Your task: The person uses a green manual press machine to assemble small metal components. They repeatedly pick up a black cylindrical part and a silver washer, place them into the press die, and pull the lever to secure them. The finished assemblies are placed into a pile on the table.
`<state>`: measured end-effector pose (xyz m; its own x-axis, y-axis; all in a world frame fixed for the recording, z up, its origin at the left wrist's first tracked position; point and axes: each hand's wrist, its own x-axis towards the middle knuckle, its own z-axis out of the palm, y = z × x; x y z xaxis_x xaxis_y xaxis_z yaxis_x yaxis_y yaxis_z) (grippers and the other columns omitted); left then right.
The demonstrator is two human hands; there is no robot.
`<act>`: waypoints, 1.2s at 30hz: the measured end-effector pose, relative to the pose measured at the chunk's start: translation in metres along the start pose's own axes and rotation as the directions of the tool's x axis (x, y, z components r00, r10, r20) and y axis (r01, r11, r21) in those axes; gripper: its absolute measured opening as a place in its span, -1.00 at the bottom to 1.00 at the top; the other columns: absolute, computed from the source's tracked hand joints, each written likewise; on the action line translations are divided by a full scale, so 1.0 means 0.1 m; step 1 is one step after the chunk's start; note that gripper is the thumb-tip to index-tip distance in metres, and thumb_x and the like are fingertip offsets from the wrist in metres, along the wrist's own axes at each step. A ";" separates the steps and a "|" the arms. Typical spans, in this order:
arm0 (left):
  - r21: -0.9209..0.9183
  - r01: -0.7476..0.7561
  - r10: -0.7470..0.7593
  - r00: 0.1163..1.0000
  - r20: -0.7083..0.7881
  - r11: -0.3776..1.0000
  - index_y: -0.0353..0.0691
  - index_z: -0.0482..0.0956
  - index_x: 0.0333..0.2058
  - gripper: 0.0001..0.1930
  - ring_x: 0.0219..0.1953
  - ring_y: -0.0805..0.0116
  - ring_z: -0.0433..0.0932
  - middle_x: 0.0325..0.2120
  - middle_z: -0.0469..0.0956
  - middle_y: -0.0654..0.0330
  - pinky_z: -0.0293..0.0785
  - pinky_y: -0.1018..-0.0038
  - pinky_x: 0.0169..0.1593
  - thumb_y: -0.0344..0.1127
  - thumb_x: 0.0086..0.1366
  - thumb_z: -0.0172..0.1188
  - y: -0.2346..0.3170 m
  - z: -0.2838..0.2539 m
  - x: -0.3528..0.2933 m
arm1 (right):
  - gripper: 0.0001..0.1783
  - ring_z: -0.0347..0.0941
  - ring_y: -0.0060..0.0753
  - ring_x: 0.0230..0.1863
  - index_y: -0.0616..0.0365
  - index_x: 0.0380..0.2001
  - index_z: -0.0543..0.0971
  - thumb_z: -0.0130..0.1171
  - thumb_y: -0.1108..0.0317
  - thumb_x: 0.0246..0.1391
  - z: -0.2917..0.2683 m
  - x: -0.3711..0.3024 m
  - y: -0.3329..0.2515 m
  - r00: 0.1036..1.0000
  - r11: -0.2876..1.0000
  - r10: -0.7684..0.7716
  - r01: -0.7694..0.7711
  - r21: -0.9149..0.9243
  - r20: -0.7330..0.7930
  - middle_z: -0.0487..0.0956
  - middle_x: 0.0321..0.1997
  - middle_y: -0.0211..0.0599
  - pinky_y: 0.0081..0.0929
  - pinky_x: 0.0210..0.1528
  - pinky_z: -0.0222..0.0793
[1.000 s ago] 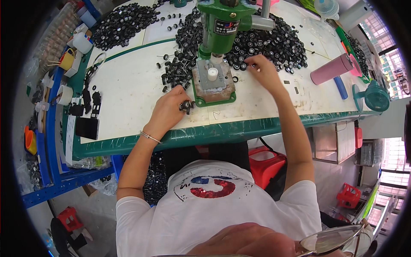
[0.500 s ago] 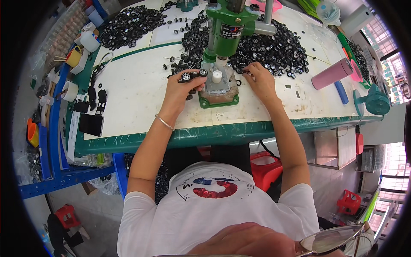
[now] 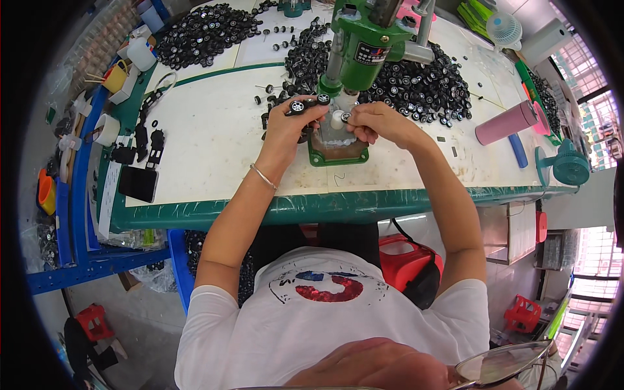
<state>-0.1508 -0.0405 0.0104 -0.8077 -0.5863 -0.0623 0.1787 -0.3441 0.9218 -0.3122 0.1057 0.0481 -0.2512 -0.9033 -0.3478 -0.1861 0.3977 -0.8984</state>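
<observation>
My left hand (image 3: 286, 133) is closed around a black toy car chassis (image 3: 309, 103) with silver-spoked wheels, held at the left of the press. Between the fingertips of my right hand (image 3: 383, 123) is a small black wheel (image 3: 346, 117) with a silver hub. It is over the white round post (image 3: 337, 120) on the press base; whether it touches the post I cannot tell. The green bench press (image 3: 357, 55) rises just beyond both hands, its ram above the post. My fingers hide part of the chassis.
Behind the press lies a heap of black wheels (image 3: 429, 84); another wheel heap (image 3: 205, 36) is at the far left. A phone (image 3: 138, 184) and black plastic parts (image 3: 156, 146) lie at left. At right are a pink tumbler (image 3: 507, 123) and a green fan (image 3: 562, 162).
My right hand has come from the table beside the wheel heap to the post, now with a wheel in its fingertips. My left hand keeps the chassis. The view has shifted slightly.
</observation>
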 end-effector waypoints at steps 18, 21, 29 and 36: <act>0.222 -0.120 0.117 0.993 0.025 0.968 -0.34 0.62 -0.24 -0.74 -0.47 0.59 0.48 -0.50 0.59 0.28 0.39 0.64 -0.33 -0.45 0.05 0.38 0.07 0.05 0.11 | -0.78 0.23 -0.63 -0.77 0.26 -0.48 0.54 0.21 0.29 0.01 -0.06 0.08 -0.03 0.953 0.998 -0.045 0.058 0.036 -0.298 0.45 -0.69 -0.35 -0.66 -0.71 0.08; 0.172 -0.126 0.128 0.992 0.001 0.977 -0.33 0.62 -0.23 -0.73 -0.46 0.59 0.49 -0.49 0.60 0.28 0.39 0.64 -0.31 -0.44 0.05 0.39 -0.01 0.02 0.13 | -0.73 0.37 -0.59 -0.45 0.15 -0.21 0.60 0.26 0.28 0.02 0.11 -0.01 0.04 0.887 0.911 -0.384 0.319 -0.260 -0.258 0.48 -0.31 -0.39 -0.63 -0.45 0.26; 0.229 -0.159 0.157 0.987 0.024 0.960 -0.29 0.64 -0.25 -0.74 -0.42 0.59 0.52 -0.47 0.61 0.29 0.41 0.65 -0.30 -0.45 0.03 0.41 -0.04 0.05 0.11 | -0.56 0.41 -0.58 -0.24 0.09 -0.02 0.57 0.33 0.31 -0.03 0.27 0.07 0.24 0.871 0.922 -0.388 0.359 -0.149 -0.303 0.45 -0.12 -0.39 -0.63 -0.24 0.37; 0.330 -0.275 0.246 0.961 0.128 0.903 -0.23 0.66 -0.31 -0.78 -0.39 0.65 0.49 -0.43 0.62 0.32 0.42 0.64 -0.25 -0.44 0.01 0.42 -0.10 0.14 0.14 | -0.47 0.44 -0.60 -0.16 0.18 0.15 0.42 0.21 0.40 0.08 -0.19 -0.13 0.19 0.772 0.907 -0.340 0.420 0.030 -0.536 0.53 -0.07 -0.32 -0.61 -0.16 0.38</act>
<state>-0.1715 -0.0349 0.0058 -0.8040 -0.5540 0.2161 0.1984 0.0926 0.9757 -0.3304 0.1278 0.0409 -0.6402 -0.7467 0.1808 -0.2457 -0.0240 -0.9691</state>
